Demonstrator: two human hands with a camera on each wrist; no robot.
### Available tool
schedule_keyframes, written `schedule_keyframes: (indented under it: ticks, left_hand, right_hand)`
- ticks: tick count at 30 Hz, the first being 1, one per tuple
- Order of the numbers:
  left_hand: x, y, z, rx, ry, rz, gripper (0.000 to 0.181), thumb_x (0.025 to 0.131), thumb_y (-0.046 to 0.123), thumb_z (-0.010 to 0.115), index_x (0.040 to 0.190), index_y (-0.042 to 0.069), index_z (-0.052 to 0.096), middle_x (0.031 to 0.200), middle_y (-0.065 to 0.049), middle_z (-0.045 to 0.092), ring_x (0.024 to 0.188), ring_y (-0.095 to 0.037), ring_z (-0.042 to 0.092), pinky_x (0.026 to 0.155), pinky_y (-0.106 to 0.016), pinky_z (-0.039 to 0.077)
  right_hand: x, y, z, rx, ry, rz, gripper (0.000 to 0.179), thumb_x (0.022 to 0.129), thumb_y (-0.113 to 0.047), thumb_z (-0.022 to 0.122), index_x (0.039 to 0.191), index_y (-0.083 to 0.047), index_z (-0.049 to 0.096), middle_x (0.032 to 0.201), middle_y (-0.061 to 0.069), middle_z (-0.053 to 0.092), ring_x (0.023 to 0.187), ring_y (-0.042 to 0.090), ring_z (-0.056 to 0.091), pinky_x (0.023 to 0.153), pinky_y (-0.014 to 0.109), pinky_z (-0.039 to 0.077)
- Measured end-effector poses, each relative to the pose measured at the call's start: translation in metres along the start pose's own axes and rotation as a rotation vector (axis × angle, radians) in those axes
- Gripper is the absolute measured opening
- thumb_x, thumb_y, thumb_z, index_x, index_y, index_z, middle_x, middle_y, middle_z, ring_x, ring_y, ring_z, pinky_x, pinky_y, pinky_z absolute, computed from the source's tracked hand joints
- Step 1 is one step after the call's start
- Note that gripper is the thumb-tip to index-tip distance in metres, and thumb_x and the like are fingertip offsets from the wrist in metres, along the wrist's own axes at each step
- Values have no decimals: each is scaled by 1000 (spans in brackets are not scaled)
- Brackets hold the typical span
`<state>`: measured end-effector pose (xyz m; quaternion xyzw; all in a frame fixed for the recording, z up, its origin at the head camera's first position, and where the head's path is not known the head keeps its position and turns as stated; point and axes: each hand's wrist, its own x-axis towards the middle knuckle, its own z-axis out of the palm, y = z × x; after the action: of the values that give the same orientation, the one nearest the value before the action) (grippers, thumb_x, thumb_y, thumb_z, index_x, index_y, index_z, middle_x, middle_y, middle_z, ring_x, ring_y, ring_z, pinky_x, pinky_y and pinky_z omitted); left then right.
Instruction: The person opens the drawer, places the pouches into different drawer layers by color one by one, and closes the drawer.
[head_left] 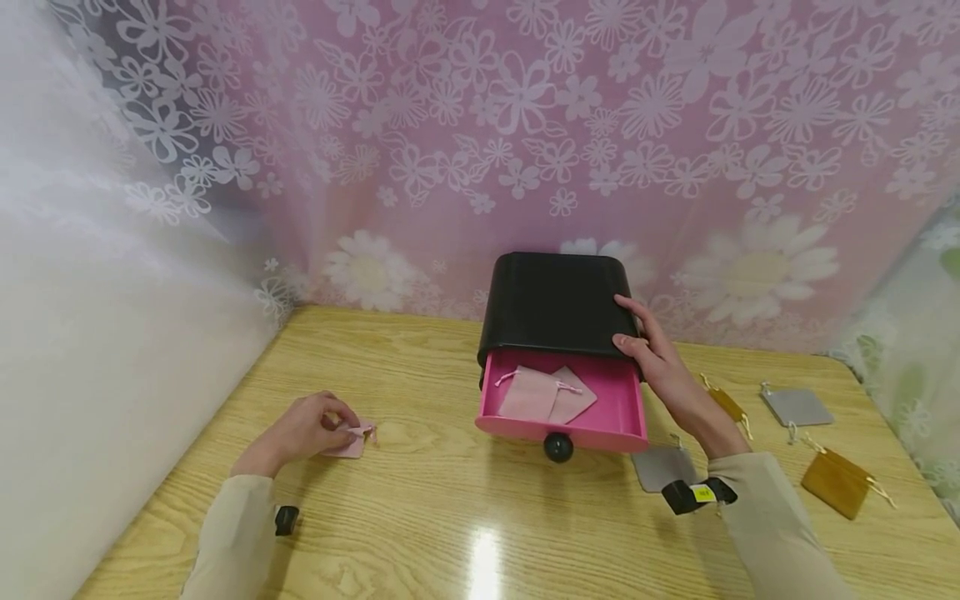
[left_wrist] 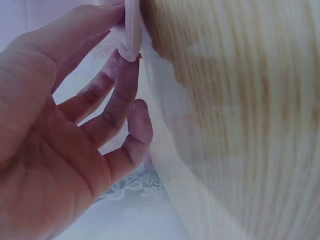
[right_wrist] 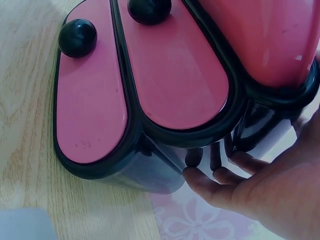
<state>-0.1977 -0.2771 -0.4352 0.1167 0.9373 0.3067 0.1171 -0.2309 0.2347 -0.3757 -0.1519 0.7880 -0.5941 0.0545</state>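
Observation:
My left hand (head_left: 303, 432) pinches a small pink drawstring pouch (head_left: 347, 450) at the table's left. In the left wrist view the pouch (left_wrist: 131, 37) shows edge-on at the fingertips. My right hand (head_left: 663, 367) rests on the right side of a black drawer box (head_left: 558, 300), thumb and forefinger on its upper edge. The right wrist view shows other fingers (right_wrist: 205, 187) touching the side wall. The top pink drawer (head_left: 626, 404) is pulled out; two pink pouches (head_left: 528, 394) lie in it. Below it are two closed drawers (right_wrist: 175, 75) with black knobs.
On the right of the wooden table (head_left: 420, 517) lie a grey pouch (head_left: 663, 468) beneath my right wrist, another grey pouch (head_left: 798, 407), a brown pouch (head_left: 838, 482) and a brown pouch (head_left: 726, 403) partly behind my forearm. A flowered curtain (head_left: 450, 167) hangs behind.

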Motion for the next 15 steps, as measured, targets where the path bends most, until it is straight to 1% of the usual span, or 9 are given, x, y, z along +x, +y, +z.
schedule_keyframes:
  ticks: [3, 4, 6, 10, 11, 15]
  left_hand:
    - [1, 2, 0, -1, 20, -5, 9, 92, 15, 75, 100, 14, 76, 115, -11, 66, 84, -17, 61, 68, -31, 52]
    - [1, 2, 0, -10, 27, -1, 8, 92, 15, 75, 100, 15, 76, 115, -11, 65, 83, -17, 60, 67, -30, 50]
    - [2, 4, -2, -19, 41, 16, 7, 92, 15, 75, 99, 15, 76, 113, -11, 65, 83, -17, 60, 65, -29, 50]
    - [1, 11, -4, 1, 81, 69, 6, 92, 14, 74, 97, 17, 77, 111, -8, 64, 85, -16, 60, 65, -28, 50]
    - [0, 13, -4, 12, 90, 85, 6, 92, 14, 74, 96, 18, 77, 110, -7, 64, 85, -15, 60, 66, -28, 50]
    - [-1, 23, -6, 55, 139, 164, 7, 92, 15, 76, 96, 21, 77, 108, -5, 66, 84, -12, 61, 69, -28, 50]
  right_hand:
    - [-1, 1, 0, -6, 3, -1, 61, 110, -35, 41, 164, -34, 13, 162, 21, 21, 133, 33, 46, 89, 15, 51]
    - [-1, 1, -1, -9, 5, -3, 61, 110, -34, 41, 164, -34, 14, 161, 21, 22, 131, 30, 48, 89, 15, 51]
    - [-1, 2, 0, -13, 7, -6, 61, 110, -34, 41, 164, -34, 14, 160, 21, 22, 130, 29, 48, 89, 15, 51]
    - [0, 2, 0, -18, 8, -16, 61, 110, -34, 41, 164, -33, 14, 160, 21, 24, 129, 29, 49, 89, 15, 52]
    - [0, 2, 0, -17, 8, -17, 61, 110, -34, 41, 165, -33, 14, 160, 22, 24, 130, 32, 48, 89, 15, 52]
    - [-1, 3, 0, -6, 9, -13, 61, 110, -34, 41, 164, -33, 14, 159, 23, 23, 133, 37, 46, 89, 15, 51]
